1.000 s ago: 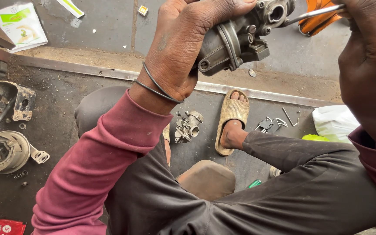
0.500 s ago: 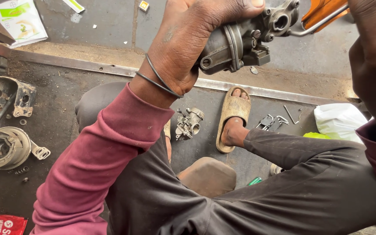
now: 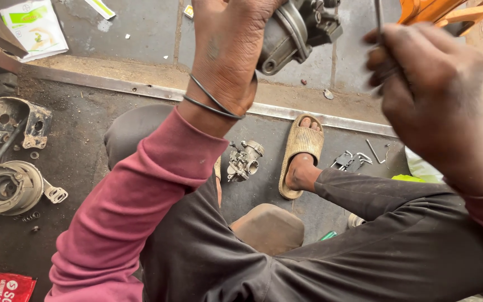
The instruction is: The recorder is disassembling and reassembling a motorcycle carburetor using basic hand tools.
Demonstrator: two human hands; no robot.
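My left hand (image 3: 233, 53) is raised at the top middle and grips a grey metal carburetor body (image 3: 297, 31), partly cut off by the top edge. Two thin dark bands circle that wrist above a maroon sleeve. My right hand (image 3: 429, 95) is up at the right, fingers closed on a thin metal tool (image 3: 378, 19) whose shaft points upward, a little apart from the carburetor. Below both hands are my legs in dark trousers.
A second small carburetor (image 3: 244, 160) lies on the dark floor beside my sandalled foot (image 3: 300, 156). Metal engine parts (image 3: 9, 187) and a bracket (image 3: 15, 123) lie at the left. Small keys and bent wires (image 3: 359, 159) lie at the right. A paper packet (image 3: 32, 25) sits top left.
My right hand has come down and left into view, drawing the thin tool out of the carburetor. My left hand has lifted the carburetor slightly toward the top edge.
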